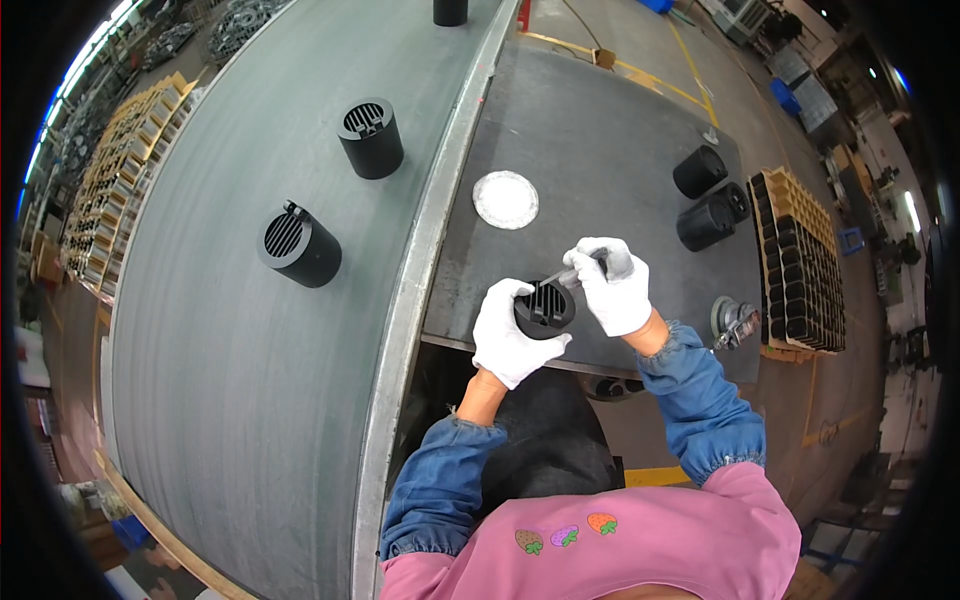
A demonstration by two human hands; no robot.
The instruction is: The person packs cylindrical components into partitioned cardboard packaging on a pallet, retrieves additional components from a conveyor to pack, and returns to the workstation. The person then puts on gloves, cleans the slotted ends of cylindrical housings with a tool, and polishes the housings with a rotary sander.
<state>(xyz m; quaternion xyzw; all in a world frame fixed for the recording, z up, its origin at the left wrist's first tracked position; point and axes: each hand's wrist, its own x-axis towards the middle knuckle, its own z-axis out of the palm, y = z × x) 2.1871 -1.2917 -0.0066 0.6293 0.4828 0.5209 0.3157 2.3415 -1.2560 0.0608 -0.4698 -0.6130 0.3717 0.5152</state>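
Note:
My left hand (508, 335), in a white glove, is wrapped round a black cylinder (546, 311) with a slotted top, at the front edge of the dark table. My right hand (612, 286), also gloved, is closed on a thin tool (557, 276) whose tip reaches the cylinder's slotted top. The tool's handle is mostly hidden by the fingers. A round white disc (505, 200) lies on the table behind my left hand.
Black cylinders stand on the green belt (230, 370) at left, beyond a metal rail (398, 350). Several black cylinders (705, 222) sit at the table's right. A metal device (735, 322) is near its right edge, beside a crate of black parts (800, 265).

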